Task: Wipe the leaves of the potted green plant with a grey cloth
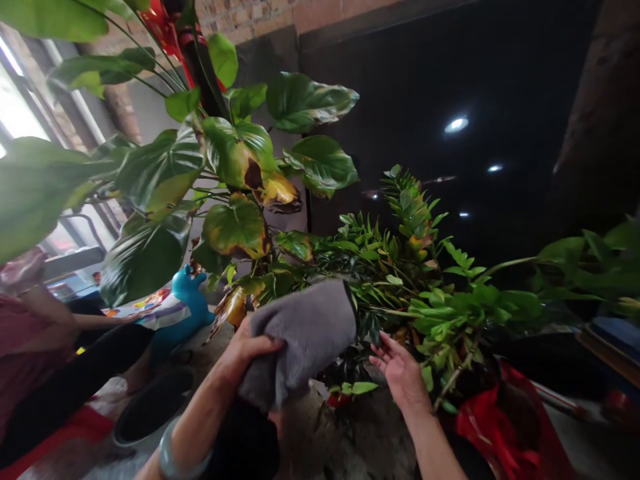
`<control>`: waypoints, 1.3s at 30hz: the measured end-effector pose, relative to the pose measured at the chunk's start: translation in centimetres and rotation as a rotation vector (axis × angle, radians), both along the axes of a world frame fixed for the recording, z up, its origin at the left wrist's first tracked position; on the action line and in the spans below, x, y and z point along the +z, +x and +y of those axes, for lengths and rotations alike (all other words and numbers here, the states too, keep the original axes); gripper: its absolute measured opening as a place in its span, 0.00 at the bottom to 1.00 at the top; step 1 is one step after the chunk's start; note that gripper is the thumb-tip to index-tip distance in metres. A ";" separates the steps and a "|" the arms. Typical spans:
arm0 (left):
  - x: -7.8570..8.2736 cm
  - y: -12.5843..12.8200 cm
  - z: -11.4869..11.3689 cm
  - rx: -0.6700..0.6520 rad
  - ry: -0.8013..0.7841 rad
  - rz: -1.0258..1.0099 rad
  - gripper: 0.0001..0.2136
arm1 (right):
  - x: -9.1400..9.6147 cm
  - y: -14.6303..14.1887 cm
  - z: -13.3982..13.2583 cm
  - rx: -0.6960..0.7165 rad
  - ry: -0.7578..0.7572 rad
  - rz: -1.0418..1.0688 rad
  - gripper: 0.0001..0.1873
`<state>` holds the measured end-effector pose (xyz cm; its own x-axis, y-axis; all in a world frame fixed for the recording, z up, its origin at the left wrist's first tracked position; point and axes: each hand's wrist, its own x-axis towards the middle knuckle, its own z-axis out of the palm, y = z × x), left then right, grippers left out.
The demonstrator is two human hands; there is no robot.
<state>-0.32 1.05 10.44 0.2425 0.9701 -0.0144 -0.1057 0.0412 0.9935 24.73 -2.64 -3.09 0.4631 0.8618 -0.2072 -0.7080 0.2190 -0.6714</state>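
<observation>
My left hand (250, 350) grips a folded grey cloth (307, 333) with a dark edge, its thumb lying on top of the fabric. A pale green bangle (179, 453) circles that wrist. To the right of the cloth, my right hand (400, 373) has its fingers apart and slightly bent, close to some dark leaves; I see nothing in it. Beyond both hands grows a low leafy plant (380, 257) with small glossy leaflets. A tall plant (240, 153) with broad leaves rises at the left, several of its leaves browned or yellowed.
At the left sits another person (45, 340) in a pink top, beside a blue animal-shaped object (193, 300). A dark round tub (154, 405) stands on the floor. Red wrapping (500, 427) surrounds a pot at the lower right. A dark glossy panel (400, 120) stands behind the plants.
</observation>
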 end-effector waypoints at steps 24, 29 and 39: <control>-3.7 7.6 1.8 -0.309 -0.094 0.177 0.16 | 1.1 0.2 -0.3 -0.023 -0.013 0.105 0.18; -0.6 5.7 1.4 -0.285 -0.058 0.008 0.19 | 0.6 0.5 -0.1 -0.051 -0.033 0.084 0.16; -3.8 8.4 1.4 -0.303 -0.130 0.115 0.18 | 0.1 0.3 0.0 -0.058 -0.096 0.043 0.16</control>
